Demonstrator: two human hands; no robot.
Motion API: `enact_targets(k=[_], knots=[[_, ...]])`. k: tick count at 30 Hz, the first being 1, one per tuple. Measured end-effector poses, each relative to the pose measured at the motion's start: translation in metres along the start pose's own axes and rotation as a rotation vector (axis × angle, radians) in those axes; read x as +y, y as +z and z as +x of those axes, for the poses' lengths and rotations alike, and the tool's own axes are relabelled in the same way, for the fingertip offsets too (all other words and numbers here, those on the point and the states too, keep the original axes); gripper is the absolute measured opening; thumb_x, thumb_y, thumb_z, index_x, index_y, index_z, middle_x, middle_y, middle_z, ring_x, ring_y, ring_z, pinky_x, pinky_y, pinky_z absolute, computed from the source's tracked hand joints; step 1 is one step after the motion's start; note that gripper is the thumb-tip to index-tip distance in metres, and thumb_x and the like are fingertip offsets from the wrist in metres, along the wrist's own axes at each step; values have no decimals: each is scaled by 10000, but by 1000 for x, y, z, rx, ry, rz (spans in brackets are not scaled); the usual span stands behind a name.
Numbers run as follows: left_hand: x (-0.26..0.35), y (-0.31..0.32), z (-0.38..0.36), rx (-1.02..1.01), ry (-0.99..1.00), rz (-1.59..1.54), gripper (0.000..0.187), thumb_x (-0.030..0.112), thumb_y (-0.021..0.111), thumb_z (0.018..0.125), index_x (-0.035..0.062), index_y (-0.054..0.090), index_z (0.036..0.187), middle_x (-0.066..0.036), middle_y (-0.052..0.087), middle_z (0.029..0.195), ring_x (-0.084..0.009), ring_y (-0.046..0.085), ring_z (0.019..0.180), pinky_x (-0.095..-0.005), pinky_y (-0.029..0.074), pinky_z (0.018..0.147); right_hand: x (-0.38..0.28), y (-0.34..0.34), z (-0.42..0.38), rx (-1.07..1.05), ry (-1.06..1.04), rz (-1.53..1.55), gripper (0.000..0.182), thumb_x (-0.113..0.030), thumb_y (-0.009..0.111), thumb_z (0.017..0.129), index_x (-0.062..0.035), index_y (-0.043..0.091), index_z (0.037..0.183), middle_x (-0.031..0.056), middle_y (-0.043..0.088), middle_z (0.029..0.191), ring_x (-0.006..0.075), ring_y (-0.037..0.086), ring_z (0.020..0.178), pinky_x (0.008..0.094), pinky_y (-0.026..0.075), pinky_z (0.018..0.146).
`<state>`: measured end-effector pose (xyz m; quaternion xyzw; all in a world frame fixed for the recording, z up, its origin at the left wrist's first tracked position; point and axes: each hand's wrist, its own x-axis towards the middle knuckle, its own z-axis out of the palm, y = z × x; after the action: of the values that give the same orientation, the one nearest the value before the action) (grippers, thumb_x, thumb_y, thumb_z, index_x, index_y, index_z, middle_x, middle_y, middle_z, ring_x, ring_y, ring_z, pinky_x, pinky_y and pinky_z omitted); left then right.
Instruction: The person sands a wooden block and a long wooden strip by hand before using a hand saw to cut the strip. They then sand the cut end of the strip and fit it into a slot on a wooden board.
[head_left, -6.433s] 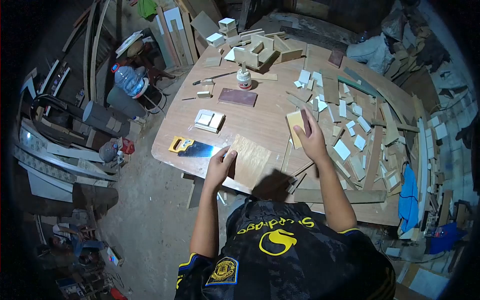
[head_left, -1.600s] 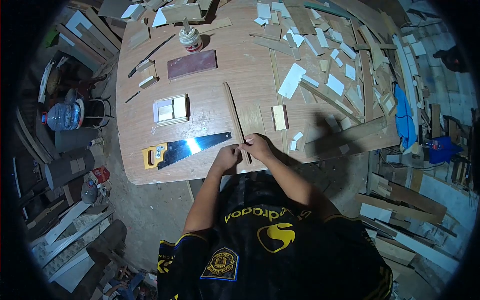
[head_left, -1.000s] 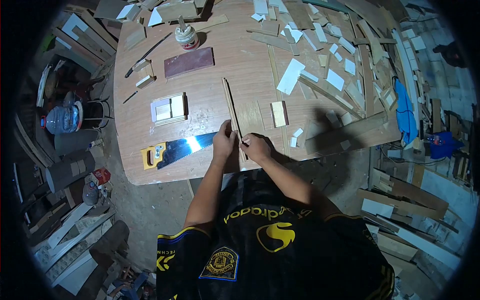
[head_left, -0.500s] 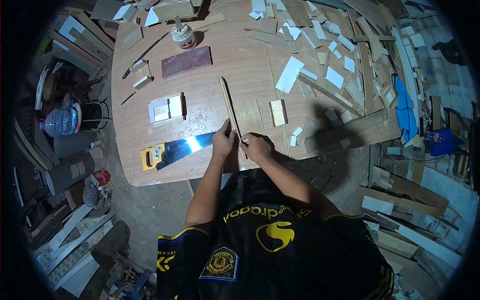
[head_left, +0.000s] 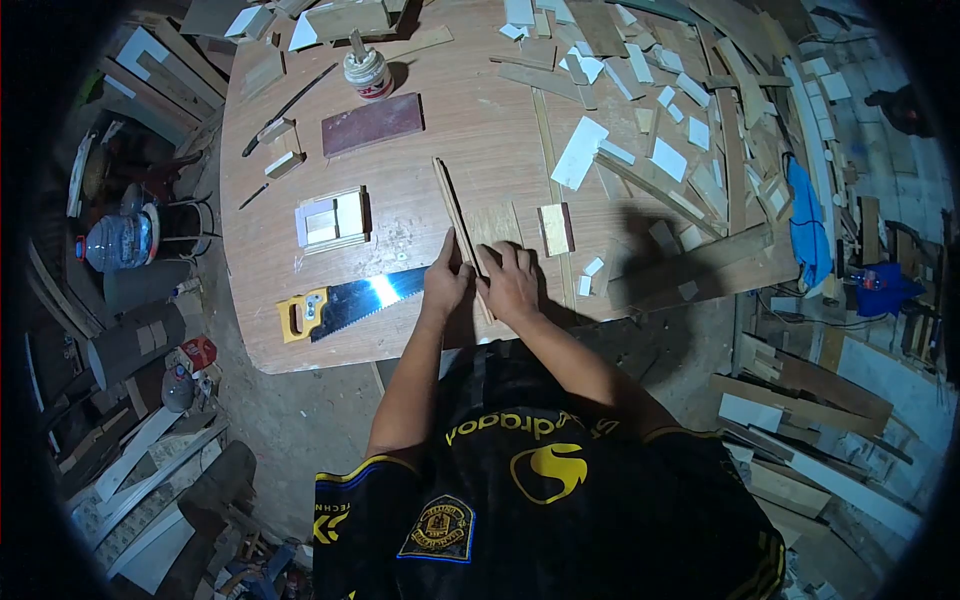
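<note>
A long thin wooden strip lies at a slant near the table's front edge. My left hand grips its lower part from the left, thumb and fingers against it. On the other side my right hand presses on the strip, its fingers bent over a thin flat wood piece. Left of my hands is a handsaw with a yellow handle, its blade end next to my left hand. A small block with dark edges lies to the right of my right hand.
A small framed wood assembly, a dark red-brown block and a glue jar stand at the left of the table. Wood offcuts cover its right side. Boards lie beyond its front right edge.
My right hand has shifted up a little, and its fingers now reach further forward over the flat piece. The strip's far end has swung slightly left.
</note>
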<state>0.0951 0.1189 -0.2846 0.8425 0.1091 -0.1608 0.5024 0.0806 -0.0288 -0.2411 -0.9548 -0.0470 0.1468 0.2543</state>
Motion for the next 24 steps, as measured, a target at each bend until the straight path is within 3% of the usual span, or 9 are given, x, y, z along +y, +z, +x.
enact_targets(k=[2,4,9,11,13,16,17,20,24], knots=[[-1,-3,2,-42,-12,39,759,147,640,817,213,280,1482,-250,651,1050,-405,639,940,-414,509,841,1,-4,7,140,-40,-236,570,-259,691,785,-199,523,1327,102,377,1423,361,367,1220,517,411,905],[-6,-2,4,-23,47,48,763,149,642,816,215,276,1483,-257,636,1087,-403,628,984,-410,503,869,10,-4,15,156,-51,-237,571,-269,691,787,-212,528,1331,108,389,1429,368,367,1221,533,356,924],[-2,-8,8,-56,67,105,774,158,646,813,220,266,1484,-267,597,1167,-400,598,1073,-400,488,928,21,-5,24,1,-61,-364,522,-292,629,834,-239,528,1343,115,359,1482,366,375,1222,516,335,938],[7,-12,8,-129,-34,80,782,110,654,824,196,255,1491,-230,565,1265,-333,577,1156,-364,453,979,19,-5,26,-27,-63,-382,486,-292,586,867,-244,525,1346,120,359,1485,369,379,1221,518,333,941],[8,-11,8,-125,-37,106,780,113,652,824,197,256,1491,-237,565,1259,-336,577,1153,-366,453,979,12,1,32,-93,1,-502,432,-286,474,922,-221,523,1347,152,353,1486,370,380,1233,528,326,950],[4,-9,10,-109,-7,119,776,144,650,821,213,261,1488,-259,582,1204,-368,593,1104,-386,472,948,6,9,41,-72,-1,-644,421,-262,489,909,-173,549,1317,193,429,1423,347,443,1149,507,347,925],[1,-8,9,-94,18,104,773,172,650,817,230,266,1485,-274,600,1153,-397,609,1056,-405,492,917,6,12,45,-99,0,-657,407,-253,410,936,-154,556,1303,205,422,1429,340,448,1158,514,343,931],[-7,-6,10,-78,48,126,780,179,652,810,224,266,1486,-275,606,1145,-392,618,1045,-404,496,906,-4,0,44,-179,24,-569,431,-252,404,942,-91,525,1324,221,400,1444,358,400,1255,560,302,993],[-5,-11,13,-172,-47,96,797,187,658,802,208,257,1490,-271,593,1183,-371,622,1059,-396,490,916,2,5,45,-196,35,-545,428,-247,428,936,-100,520,1328,231,383,1452,349,403,1264,558,318,984]])
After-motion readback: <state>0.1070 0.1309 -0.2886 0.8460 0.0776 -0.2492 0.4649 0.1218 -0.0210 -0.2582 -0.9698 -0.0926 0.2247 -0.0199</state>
